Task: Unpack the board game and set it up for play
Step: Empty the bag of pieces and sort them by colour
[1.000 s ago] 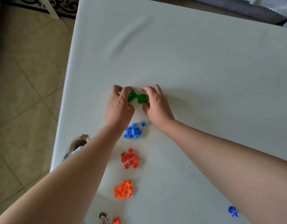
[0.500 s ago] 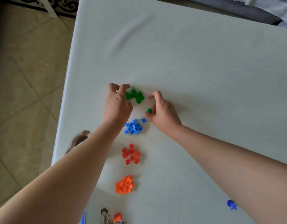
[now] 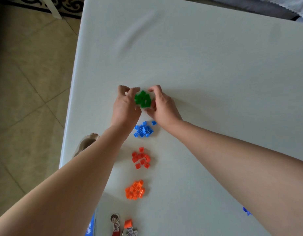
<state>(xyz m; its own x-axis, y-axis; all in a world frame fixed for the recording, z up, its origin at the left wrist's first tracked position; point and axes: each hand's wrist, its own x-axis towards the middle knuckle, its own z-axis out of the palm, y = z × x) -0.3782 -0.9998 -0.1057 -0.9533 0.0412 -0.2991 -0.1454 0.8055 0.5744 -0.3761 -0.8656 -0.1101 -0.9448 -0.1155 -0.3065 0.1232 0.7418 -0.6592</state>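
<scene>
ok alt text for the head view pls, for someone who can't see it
A left hand and right hand cup a green pile of small plastic pieces between them on a white table. Nearer the viewer, a blue pile, red pile and orange pile lie in a line, each apart.

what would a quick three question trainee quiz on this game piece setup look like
1. True or false: the left hand and right hand cup the green pile.
2. Order nearest the person to farthest: blue pile, orange pile, red pile, green pile.
3. The lone cube beside the blue pile is: A blue, B green, C red.
Key: 1 true; 2 orange, red, blue, green; 3 A.
</scene>
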